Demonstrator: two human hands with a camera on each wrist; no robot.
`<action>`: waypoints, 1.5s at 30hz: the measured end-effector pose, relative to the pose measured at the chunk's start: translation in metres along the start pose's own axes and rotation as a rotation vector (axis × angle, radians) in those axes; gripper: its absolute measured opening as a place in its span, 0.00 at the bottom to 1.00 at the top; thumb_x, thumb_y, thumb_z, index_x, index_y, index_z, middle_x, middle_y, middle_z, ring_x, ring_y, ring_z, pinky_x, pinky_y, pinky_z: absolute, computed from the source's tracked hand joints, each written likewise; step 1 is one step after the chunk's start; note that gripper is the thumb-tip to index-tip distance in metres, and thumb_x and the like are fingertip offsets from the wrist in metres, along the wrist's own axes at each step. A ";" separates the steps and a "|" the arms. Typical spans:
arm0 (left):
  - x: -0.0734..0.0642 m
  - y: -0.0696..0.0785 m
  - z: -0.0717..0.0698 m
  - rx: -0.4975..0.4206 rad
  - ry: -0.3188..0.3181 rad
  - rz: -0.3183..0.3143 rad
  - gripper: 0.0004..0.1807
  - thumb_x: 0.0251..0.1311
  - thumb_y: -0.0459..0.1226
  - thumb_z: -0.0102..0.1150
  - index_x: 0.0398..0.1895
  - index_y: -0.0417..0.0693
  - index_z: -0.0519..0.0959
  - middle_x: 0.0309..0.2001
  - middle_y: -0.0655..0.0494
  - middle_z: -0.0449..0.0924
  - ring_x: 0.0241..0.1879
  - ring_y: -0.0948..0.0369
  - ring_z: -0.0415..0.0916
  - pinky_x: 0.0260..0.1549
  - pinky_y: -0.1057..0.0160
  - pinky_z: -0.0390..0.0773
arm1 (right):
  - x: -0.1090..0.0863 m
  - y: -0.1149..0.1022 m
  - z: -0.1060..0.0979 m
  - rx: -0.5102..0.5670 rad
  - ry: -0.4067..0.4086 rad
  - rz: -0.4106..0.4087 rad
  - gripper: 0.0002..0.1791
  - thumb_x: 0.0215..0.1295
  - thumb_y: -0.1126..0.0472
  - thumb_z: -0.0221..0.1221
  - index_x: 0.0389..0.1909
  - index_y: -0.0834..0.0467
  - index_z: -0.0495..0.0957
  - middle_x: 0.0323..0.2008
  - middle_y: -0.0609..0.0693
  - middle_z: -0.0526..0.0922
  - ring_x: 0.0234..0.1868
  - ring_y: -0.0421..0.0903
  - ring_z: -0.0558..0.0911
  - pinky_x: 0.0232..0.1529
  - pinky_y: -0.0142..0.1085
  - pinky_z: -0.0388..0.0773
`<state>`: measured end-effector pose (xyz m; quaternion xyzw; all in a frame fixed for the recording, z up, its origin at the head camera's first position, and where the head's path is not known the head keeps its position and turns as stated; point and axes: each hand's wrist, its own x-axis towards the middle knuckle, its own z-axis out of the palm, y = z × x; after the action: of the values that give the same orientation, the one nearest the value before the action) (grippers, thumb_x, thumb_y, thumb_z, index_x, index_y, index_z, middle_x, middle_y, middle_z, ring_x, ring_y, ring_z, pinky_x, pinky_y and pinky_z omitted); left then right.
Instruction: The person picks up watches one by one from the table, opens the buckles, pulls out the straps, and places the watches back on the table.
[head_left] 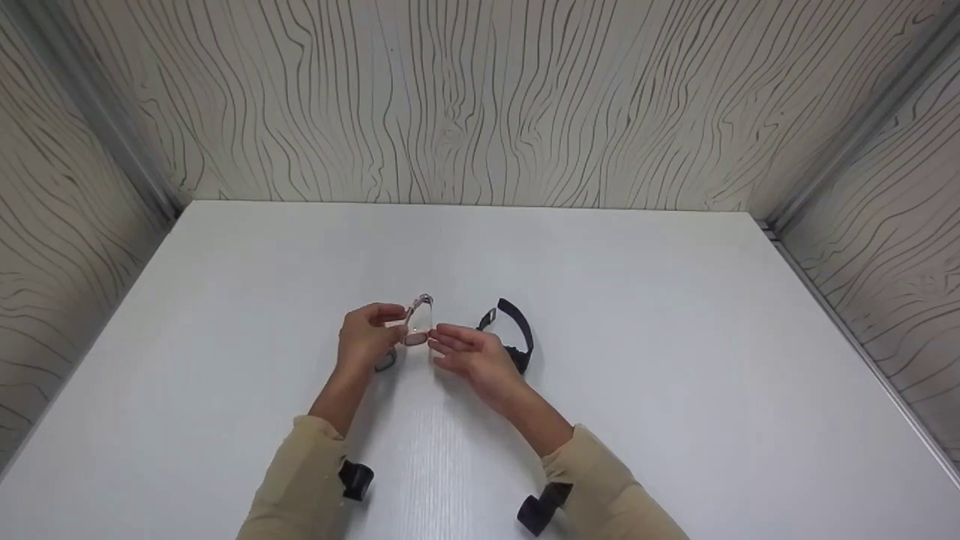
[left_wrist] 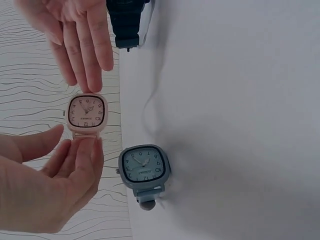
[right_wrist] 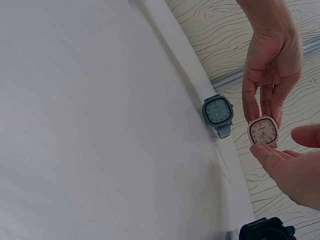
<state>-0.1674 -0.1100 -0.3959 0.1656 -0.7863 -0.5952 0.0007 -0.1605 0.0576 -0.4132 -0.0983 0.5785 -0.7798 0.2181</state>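
Observation:
Above the white table, my left hand (head_left: 365, 339) pinches a pink square-faced wristwatch (left_wrist: 86, 114) by the strap at one side of its case. The dial faces toward me and the strap forms a loop behind it. My right hand (head_left: 476, 364) has its fingers extended, the tips touching the other side of the pink watch. On the table beside my left hand lies a blue-grey square wristwatch (right_wrist: 218, 110), partly covered by that hand in the head view. A black wristwatch (head_left: 523, 334) with its strap unfastened lies just beyond my right hand, which hides part of it.
The white table (head_left: 675, 337) reaches to a wood-grain patterned back wall (head_left: 465, 105), with similar panels on both sides. Black camera mounts (head_left: 356, 480) sit at both sleeves, close above the tabletop.

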 end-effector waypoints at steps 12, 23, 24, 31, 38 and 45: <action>-0.015 0.013 0.001 -0.139 0.022 -0.015 0.13 0.50 0.24 0.61 0.39 0.38 0.73 0.41 0.45 0.77 0.39 0.55 0.72 0.38 0.64 0.78 | -0.012 -0.018 -0.005 -0.044 0.030 -0.003 0.24 0.59 0.78 0.46 0.58 0.76 0.61 0.56 0.67 0.69 0.57 0.56 0.71 0.53 0.40 0.72; -0.029 0.028 0.014 -0.266 -0.079 -0.015 0.17 0.50 0.25 0.61 0.44 0.37 0.69 0.41 0.40 0.78 0.38 0.51 0.79 0.39 0.60 0.79 | -0.030 -0.048 -0.024 -0.062 0.054 -0.031 0.18 0.62 0.74 0.50 0.52 0.77 0.68 0.48 0.65 0.77 0.50 0.54 0.77 0.51 0.43 0.73; -0.030 0.029 0.016 -0.265 -0.087 -0.019 0.17 0.50 0.25 0.61 0.44 0.36 0.69 0.40 0.40 0.78 0.37 0.52 0.79 0.39 0.60 0.79 | -0.032 -0.050 -0.026 -0.062 0.053 -0.036 0.18 0.62 0.74 0.50 0.52 0.77 0.68 0.47 0.65 0.77 0.50 0.54 0.78 0.51 0.43 0.73; -0.042 0.038 0.024 -0.309 -0.182 -0.029 0.18 0.50 0.25 0.61 0.45 0.34 0.69 0.40 0.41 0.78 0.35 0.56 0.79 0.37 0.62 0.79 | -0.047 -0.063 -0.042 -0.097 0.054 -0.059 0.14 0.61 0.72 0.52 0.46 0.75 0.73 0.41 0.62 0.81 0.45 0.53 0.80 0.48 0.43 0.75; -0.053 0.040 0.033 -0.372 -0.294 0.021 0.17 0.50 0.25 0.61 0.43 0.31 0.70 0.39 0.39 0.78 0.33 0.58 0.78 0.37 0.62 0.79 | -0.061 -0.068 -0.054 -0.093 0.028 -0.087 0.08 0.60 0.73 0.53 0.38 0.67 0.79 0.35 0.59 0.82 0.40 0.51 0.81 0.46 0.43 0.76; -0.060 0.040 0.043 -0.409 -0.359 0.016 0.18 0.49 0.26 0.62 0.44 0.30 0.70 0.39 0.40 0.77 0.33 0.59 0.78 0.36 0.65 0.79 | -0.068 -0.068 -0.066 -0.099 0.003 -0.103 0.07 0.60 0.72 0.55 0.36 0.68 0.79 0.32 0.56 0.81 0.36 0.49 0.81 0.46 0.47 0.76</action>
<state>-0.1297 -0.0451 -0.3593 0.0477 -0.6384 -0.7616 -0.1007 -0.1425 0.1608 -0.3622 -0.1376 0.6108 -0.7606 0.1717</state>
